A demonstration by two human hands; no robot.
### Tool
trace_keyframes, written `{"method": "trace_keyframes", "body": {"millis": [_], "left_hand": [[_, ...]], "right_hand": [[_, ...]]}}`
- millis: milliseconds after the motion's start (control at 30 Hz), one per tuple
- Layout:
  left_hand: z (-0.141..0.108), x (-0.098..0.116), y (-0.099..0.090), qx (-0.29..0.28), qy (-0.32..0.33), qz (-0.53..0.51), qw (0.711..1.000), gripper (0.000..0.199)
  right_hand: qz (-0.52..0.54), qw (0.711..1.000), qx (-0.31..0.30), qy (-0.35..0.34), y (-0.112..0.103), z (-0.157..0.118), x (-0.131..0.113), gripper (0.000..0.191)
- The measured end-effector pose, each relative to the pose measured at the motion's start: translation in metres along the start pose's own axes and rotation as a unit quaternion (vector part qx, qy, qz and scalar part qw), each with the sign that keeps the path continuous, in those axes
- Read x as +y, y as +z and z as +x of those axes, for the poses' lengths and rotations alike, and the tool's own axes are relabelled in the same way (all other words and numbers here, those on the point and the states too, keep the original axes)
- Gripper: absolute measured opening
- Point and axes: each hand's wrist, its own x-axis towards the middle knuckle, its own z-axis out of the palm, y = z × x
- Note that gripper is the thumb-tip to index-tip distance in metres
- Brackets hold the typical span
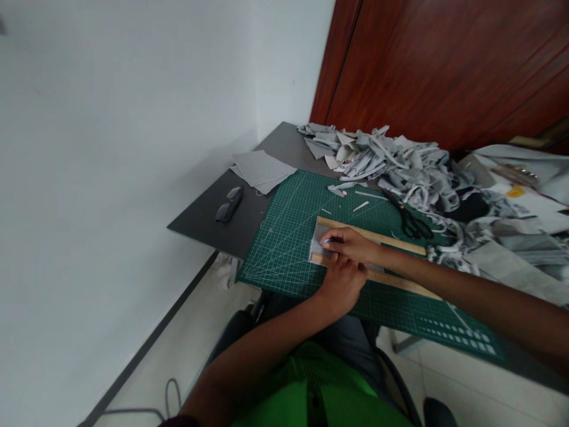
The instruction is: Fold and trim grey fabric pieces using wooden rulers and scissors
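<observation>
Green cutting mat (284, 237) w/ a white grid takes up most of the dark table (200, 220), and the work's on its near half. Small grey cloth (316, 239) lies flat there, partly covered by two wooden sticks: far stick (395, 242) along its top side, near stick (395, 281) along its bottom side, both running well past it to the right.

R hand (351, 244) is over the cloth, thumb & fingers pinched together on a small tool (327, 241), tip end down by the cloth. L hand (345, 281) is right below it, fingers bent & bunched, pressed on the near stick. Tbh hard to tell from this high up what the tool is, or if the L one grips the stick or just leans on it.

Other stuff: black scissors (403, 216) just past the far stick, a few white strips (361, 206) and a tiny pink bit (344, 193) up the mat. Big heap of grey scraps (391, 155) at the back by the reddish wood door (427, 65). Over on the left, sunglasses (229, 206) on the bare tabletop, plus a couple of grey sheets (263, 169) overlapping the mat's corner.
</observation>
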Motion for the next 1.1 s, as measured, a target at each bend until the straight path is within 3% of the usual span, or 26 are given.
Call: {"method": "trace_keyframes", "body": {"millis": [167, 267, 367, 467, 600, 833, 1100], "left_hand": [[0.001, 0.001, 0.002, -0.027, -0.018, -0.042, 0.999, 0.029], [0.002, 0.002, 0.007, -0.031, -0.034, -0.078, 0.996, 0.032], [0.001, 0.002, 0.014, 0.005, -0.040, -0.109, 0.993, 0.038], [0.000, -0.001, 0.018, 0.006, -0.035, -0.152, 0.988, 0.041], [0.000, -0.005, 0.020, -0.014, -0.023, -0.208, 0.978, 0.039], [0.003, -0.009, 0.026, 0.040, -0.006, -0.271, 0.962, 0.042], [0.003, -0.010, 0.022, 0.012, -0.019, -0.280, 0.960, 0.039]], "right_hand": [[-0.089, 0.991, -0.028, -0.091, 0.003, -0.001, -0.012, 0.019], [-0.135, 0.977, -0.081, -0.143, 0.006, 0.000, -0.025, 0.026], [-0.210, 0.947, -0.130, -0.203, 0.007, 0.006, -0.037, 0.036], [-0.278, 0.920, -0.140, -0.240, 0.006, 0.014, -0.044, 0.036], [-0.303, 0.902, -0.170, -0.255, 0.003, 0.019, -0.047, 0.038], [-0.298, 0.903, -0.185, -0.247, 0.000, 0.021, -0.051, 0.034], [-0.318, 0.886, -0.218, -0.260, -0.002, 0.026, -0.058, 0.037]]}}
